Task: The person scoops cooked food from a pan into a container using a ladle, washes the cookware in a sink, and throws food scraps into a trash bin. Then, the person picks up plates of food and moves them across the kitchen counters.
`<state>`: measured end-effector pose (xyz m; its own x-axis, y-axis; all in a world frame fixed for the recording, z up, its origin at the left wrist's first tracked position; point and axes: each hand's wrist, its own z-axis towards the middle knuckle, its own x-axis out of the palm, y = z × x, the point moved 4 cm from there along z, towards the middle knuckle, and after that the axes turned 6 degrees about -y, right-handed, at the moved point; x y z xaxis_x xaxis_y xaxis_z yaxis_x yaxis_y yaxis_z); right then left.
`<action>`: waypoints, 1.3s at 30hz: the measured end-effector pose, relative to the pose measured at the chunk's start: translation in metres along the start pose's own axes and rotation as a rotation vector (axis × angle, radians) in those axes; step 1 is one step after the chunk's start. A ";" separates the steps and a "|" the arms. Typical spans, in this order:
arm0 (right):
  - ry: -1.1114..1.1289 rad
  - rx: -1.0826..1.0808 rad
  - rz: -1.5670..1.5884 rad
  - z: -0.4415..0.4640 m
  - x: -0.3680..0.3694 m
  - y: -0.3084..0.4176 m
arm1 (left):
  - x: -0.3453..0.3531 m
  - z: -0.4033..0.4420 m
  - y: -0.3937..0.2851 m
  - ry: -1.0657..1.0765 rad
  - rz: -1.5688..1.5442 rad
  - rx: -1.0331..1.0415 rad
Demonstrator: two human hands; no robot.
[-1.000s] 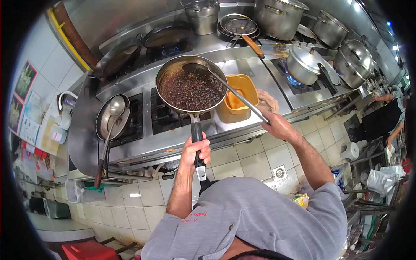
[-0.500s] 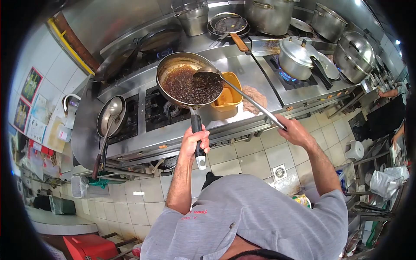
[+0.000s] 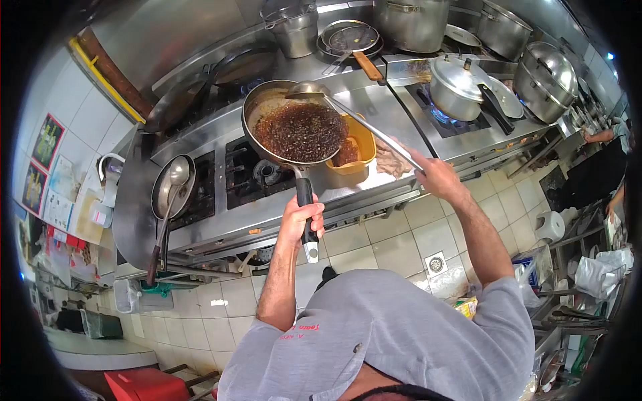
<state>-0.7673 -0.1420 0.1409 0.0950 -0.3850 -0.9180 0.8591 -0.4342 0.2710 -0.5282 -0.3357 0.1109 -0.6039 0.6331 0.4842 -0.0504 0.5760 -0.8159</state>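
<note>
My left hand (image 3: 301,217) is wrapped round the black handle of a frying pan (image 3: 251,110), which is held up above the stove. Dark brown, grainy, glossy food (image 3: 301,134) fills much of the pan. In my right hand (image 3: 438,177) is the end of a long metal ladle (image 3: 358,119), its bowl over the pan's far side. A yellow plastic container (image 3: 364,137) stands on the steel top beside the pan, partly hidden by it. Some of the brown food lies in the container. A crumpled cloth (image 3: 393,157) is next to it.
A small pan with a ladle (image 3: 177,172) rests on the left burner. Woks (image 3: 244,65), a strainer (image 3: 351,39) and tall pots stand at the back. To the right, a lidded pressure cooker (image 3: 458,80) sits over a lit flame. Another person's arm (image 3: 600,136) shows at far right.
The ladle's bowl has moved up and left to the pan's far side, and my right hand has come slightly up and left. Brown food now shows in the yellow container.
</note>
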 end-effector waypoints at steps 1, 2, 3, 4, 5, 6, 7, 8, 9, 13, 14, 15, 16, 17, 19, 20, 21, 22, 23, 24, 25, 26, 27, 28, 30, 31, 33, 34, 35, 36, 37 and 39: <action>0.058 0.037 0.012 0.004 0.001 0.002 | -0.001 0.000 -0.001 -0.001 -0.002 0.000; 0.116 0.074 0.023 0.006 0.004 0.003 | -0.001 0.000 -0.001 0.006 0.002 -0.008; 0.120 0.069 0.018 0.006 0.006 0.001 | -0.003 0.001 -0.002 0.011 -0.001 -0.014; 0.145 0.067 0.170 0.000 0.010 -0.004 | -0.004 0.001 -0.002 0.008 -0.004 -0.014; 0.168 0.067 0.322 -0.005 0.013 -0.008 | -0.004 0.003 -0.002 0.011 0.004 -0.009; 0.171 0.069 0.322 -0.010 0.012 -0.009 | -0.004 0.004 -0.002 0.016 0.014 -0.007; 0.162 0.060 0.393 -0.015 0.008 -0.008 | -0.004 0.004 -0.002 0.015 0.014 -0.011; 0.154 0.050 0.464 -0.020 0.003 -0.007 | -0.005 0.005 -0.002 0.012 0.019 -0.009; 0.155 0.051 0.463 -0.025 -0.003 -0.005 | -0.005 0.006 -0.002 0.009 0.024 -0.005; 0.223 0.168 0.312 -0.046 -0.026 -0.002 | -0.003 0.011 -0.004 0.011 0.049 0.012; 0.251 0.206 0.255 -0.051 -0.028 -0.004 | -0.002 0.011 -0.006 0.008 0.042 0.011; 0.250 0.208 0.255 -0.057 -0.027 -0.007 | -0.001 0.012 -0.007 0.005 0.036 0.009; 0.220 0.206 0.213 -0.063 -0.027 -0.013 | -0.001 0.013 -0.007 0.007 0.037 0.009; 0.191 0.204 0.172 -0.068 -0.028 -0.017 | -0.002 0.014 -0.007 0.003 0.046 0.014; 0.153 0.175 0.150 -0.073 -0.030 -0.017 | -0.001 0.015 -0.009 -0.003 0.055 0.024; 0.116 0.147 0.125 -0.073 -0.033 -0.016 | 0.002 0.013 -0.011 -0.014 0.062 0.039; 0.116 0.147 0.125 -0.070 -0.032 -0.015 | 0.003 0.013 -0.012 -0.024 0.069 0.053; 0.106 0.154 0.121 -0.064 -0.032 -0.011 | 0.003 0.012 -0.012 -0.023 0.070 0.054; 0.096 0.162 0.117 -0.056 -0.031 -0.008 | 0.003 0.013 -0.012 -0.023 0.078 0.058; 0.092 0.163 0.116 -0.047 -0.028 -0.007 | 0.003 0.013 -0.012 -0.021 0.086 0.064; 0.069 0.135 0.087 -0.036 -0.022 -0.006 | 0.002 0.013 -0.011 -0.019 0.088 0.064; 0.046 0.106 0.058 -0.025 -0.017 -0.005 | 0.002 0.013 -0.010 -0.003 0.082 0.049; 0.043 0.104 0.059 -0.013 -0.011 -0.006 | 0.001 0.013 -0.010 0.012 0.076 0.034; 0.018 0.068 0.048 -0.001 -0.006 -0.005 | 0.001 0.012 -0.010 0.012 0.077 0.036; -0.008 0.031 0.035 0.013 -0.005 -0.002 | 0.001 0.011 -0.009 0.017 0.078 0.027; 0.040 0.054 0.075 0.018 -0.003 -0.001 | 0.002 0.011 -0.009 0.016 0.077 0.031; 0.092 0.072 0.117 0.019 0.001 0.000 | 0.003 0.010 -0.009 -0.008 0.089 0.051; 0.090 0.057 0.189 0.014 0.002 -0.003 | 0.003 0.011 -0.010 -0.009 0.086 0.056; 0.090 0.042 0.262 0.007 0.004 -0.009 | 0.003 0.012 -0.010 -0.010 0.085 0.056; 0.082 0.041 0.316 0.001 0.004 -0.013 | 0.003 0.012 -0.009 -0.011 0.084 0.054; 0.085 0.042 0.316 -0.007 0.003 -0.017 | 0.003 0.012 -0.008 -0.011 0.086 0.049; 0.138 0.057 0.298 -0.021 -0.007 -0.019 | 0.001 0.014 -0.007 -0.020 0.097 0.039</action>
<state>-0.7739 -0.1141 0.1361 0.4083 -0.3901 -0.8253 0.7541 -0.3654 0.5458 -0.5396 -0.3460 0.1127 -0.6235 0.6738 0.3965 -0.0218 0.4920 -0.8703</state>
